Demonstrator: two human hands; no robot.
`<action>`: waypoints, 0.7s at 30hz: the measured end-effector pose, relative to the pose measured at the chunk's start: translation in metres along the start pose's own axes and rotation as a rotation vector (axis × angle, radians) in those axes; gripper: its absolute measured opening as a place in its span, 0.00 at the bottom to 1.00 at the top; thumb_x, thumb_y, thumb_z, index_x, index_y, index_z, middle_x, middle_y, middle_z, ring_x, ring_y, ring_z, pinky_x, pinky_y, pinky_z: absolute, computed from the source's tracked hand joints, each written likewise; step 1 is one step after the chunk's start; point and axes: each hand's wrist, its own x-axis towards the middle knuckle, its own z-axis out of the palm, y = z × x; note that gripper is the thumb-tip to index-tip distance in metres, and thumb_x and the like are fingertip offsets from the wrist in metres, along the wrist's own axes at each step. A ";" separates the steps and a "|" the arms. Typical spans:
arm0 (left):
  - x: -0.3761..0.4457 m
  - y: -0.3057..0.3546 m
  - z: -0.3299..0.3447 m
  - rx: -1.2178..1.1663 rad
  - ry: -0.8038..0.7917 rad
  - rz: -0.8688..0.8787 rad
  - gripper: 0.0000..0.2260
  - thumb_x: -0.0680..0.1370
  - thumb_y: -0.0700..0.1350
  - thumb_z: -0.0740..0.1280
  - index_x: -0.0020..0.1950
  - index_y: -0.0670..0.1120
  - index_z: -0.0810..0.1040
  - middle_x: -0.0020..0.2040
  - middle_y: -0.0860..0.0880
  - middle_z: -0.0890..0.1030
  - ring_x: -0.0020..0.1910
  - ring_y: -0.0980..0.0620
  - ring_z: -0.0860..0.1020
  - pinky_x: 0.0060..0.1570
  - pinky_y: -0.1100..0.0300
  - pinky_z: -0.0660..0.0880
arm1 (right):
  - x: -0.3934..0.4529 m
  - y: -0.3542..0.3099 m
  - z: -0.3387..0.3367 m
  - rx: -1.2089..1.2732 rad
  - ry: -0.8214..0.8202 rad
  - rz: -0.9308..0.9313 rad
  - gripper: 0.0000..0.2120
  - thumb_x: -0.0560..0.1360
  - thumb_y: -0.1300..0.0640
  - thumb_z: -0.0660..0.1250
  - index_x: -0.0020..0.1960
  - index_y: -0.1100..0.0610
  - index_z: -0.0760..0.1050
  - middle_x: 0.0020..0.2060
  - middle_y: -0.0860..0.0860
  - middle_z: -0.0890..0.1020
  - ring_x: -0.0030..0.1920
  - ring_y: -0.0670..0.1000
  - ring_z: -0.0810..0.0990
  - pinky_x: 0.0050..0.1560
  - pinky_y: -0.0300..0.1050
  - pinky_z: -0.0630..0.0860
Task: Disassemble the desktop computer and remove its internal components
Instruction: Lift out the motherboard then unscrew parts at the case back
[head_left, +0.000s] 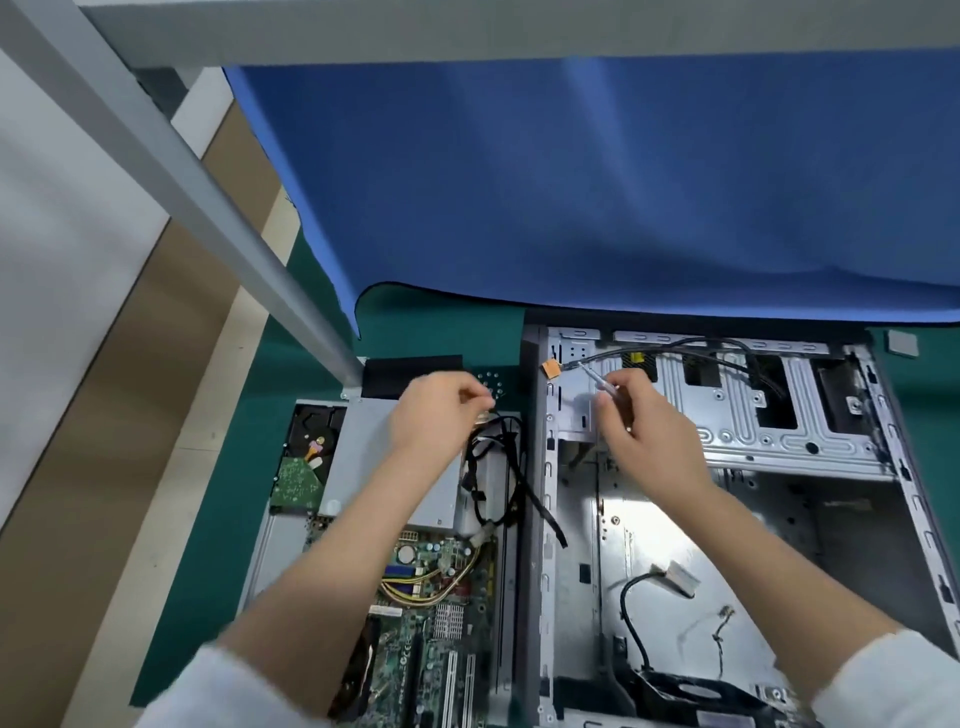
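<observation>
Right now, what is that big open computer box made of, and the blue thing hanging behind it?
The computer case looks like bare sheet metal: dull silver-grey, stamped with ridges and holes, and it throws back a bright glare on its floor. The blue sheet looks like soft matte cloth or felt: it hangs in gentle folds with no shine, though the exact fabric is unclear.

I get one wide-angle view from my head, looking forward and steeply down, close over the open computer case (727, 493) on the green mat (311, 364).

Two hands (441, 415) (644, 431), one case (727, 519), one motherboard (441, 623)
</observation>
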 end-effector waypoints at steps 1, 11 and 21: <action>0.016 0.001 0.008 0.130 -0.028 0.007 0.05 0.76 0.50 0.69 0.48 0.54 0.83 0.47 0.55 0.83 0.52 0.55 0.77 0.49 0.59 0.75 | 0.005 0.004 0.002 -0.068 0.014 0.007 0.03 0.79 0.44 0.55 0.49 0.42 0.65 0.27 0.42 0.75 0.25 0.40 0.72 0.25 0.38 0.63; 0.095 -0.003 0.086 0.772 -0.188 0.050 0.12 0.72 0.36 0.63 0.54 0.44 0.78 0.53 0.45 0.80 0.58 0.46 0.72 0.45 0.58 0.64 | 0.010 0.021 0.019 -0.265 0.105 -0.165 0.05 0.78 0.53 0.60 0.47 0.52 0.72 0.31 0.43 0.76 0.27 0.47 0.72 0.22 0.40 0.66; 0.100 -0.014 0.099 0.832 -0.176 0.071 0.14 0.72 0.36 0.63 0.56 0.45 0.77 0.55 0.46 0.79 0.60 0.46 0.71 0.46 0.58 0.65 | 0.008 0.020 0.021 -0.277 0.127 -0.152 0.02 0.75 0.56 0.65 0.47 0.54 0.73 0.31 0.45 0.76 0.28 0.49 0.73 0.23 0.39 0.62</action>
